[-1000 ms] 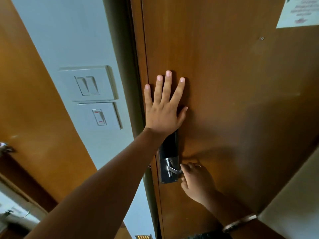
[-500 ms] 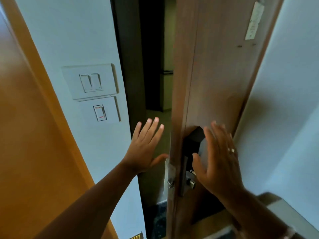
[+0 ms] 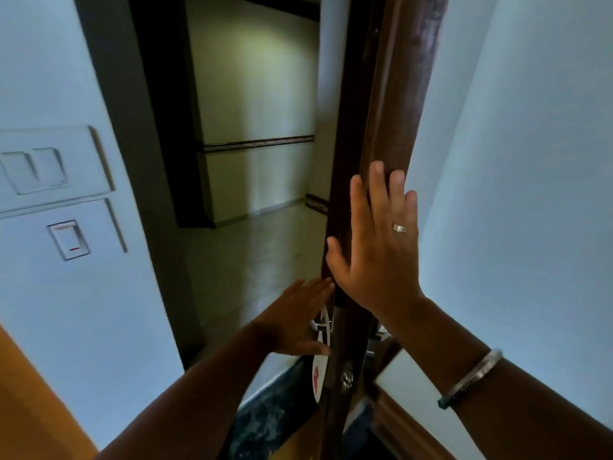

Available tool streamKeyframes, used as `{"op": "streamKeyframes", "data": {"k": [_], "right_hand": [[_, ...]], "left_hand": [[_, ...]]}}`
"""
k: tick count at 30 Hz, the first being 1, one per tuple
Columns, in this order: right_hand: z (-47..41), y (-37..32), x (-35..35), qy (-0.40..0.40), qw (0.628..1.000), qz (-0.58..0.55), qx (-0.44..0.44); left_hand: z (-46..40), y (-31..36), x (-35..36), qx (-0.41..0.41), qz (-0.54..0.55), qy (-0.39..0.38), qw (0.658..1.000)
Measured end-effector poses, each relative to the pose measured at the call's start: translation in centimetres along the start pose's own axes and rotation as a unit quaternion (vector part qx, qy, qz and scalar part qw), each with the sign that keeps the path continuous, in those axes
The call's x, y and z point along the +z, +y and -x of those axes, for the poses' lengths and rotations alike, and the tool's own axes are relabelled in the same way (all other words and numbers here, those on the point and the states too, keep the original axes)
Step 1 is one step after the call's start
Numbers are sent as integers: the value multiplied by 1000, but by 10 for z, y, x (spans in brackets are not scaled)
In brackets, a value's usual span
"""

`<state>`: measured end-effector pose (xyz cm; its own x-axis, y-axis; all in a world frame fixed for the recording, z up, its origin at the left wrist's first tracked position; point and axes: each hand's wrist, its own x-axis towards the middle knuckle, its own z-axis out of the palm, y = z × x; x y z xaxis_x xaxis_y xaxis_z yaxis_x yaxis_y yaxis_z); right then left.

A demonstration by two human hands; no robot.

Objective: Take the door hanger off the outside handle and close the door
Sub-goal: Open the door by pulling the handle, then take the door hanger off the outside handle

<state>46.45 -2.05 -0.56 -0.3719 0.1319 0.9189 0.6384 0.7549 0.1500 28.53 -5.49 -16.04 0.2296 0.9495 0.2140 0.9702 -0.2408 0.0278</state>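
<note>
The brown wooden door (image 3: 394,94) stands wide open, seen edge-on in the middle of the view. A white door hanger (image 3: 319,376) with red print hangs from the outside handle (image 3: 320,326) on the door's left face. My left hand (image 3: 295,322) reaches around the door edge, fingers spread, right next to the hanger and handle, holding nothing. My right hand (image 3: 378,244) lies flat and open against the door's inner face and edge, above the lock. A ring and a bangle are on that arm.
Light switches (image 3: 36,167) and a small key switch (image 3: 68,240) sit on the white wall at left. Beyond the dark door frame (image 3: 132,161) lies a dim corridor (image 3: 265,247). A white wall (image 3: 530,161) is close on the right.
The door has swung further open until it is edge-on. My right hand has risen up the door's inner face. My left hand moved around the edge toward the outside handle, and the hanger came into sight.
</note>
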Motion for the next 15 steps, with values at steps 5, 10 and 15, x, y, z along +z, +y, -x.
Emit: {"op": "streamKeyframes", "data": {"k": [5, 10, 15], "right_hand": [[12, 34, 8, 58, 989, 129, 43], [25, 71, 5, 81, 982, 164, 49], [31, 92, -1, 89, 979, 173, 59]], "left_hand": [[-39, 38, 8, 53, 53, 11, 997], [-62, 61, 24, 49, 68, 19, 996], [-75, 57, 24, 85, 102, 15, 991]]}}
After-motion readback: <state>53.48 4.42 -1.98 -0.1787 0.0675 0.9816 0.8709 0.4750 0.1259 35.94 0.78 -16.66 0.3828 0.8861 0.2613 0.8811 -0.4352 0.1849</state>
